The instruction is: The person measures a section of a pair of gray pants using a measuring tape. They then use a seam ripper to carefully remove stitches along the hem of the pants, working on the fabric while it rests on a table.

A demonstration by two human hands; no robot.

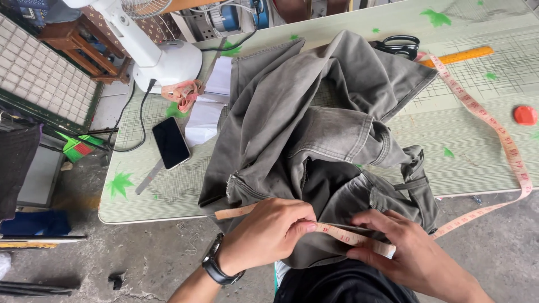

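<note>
Both hands, left hand (268, 233) and right hand (412, 255), pinched a tape measure (342, 234) flat across grey trousers (314, 134) at the frame's bottom, measuring. Reading it likely needed steady fingers.

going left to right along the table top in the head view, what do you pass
white fan base → black phone → white paper → grey trousers → black scissors → orange ruler → red tailor's chalk
</note>
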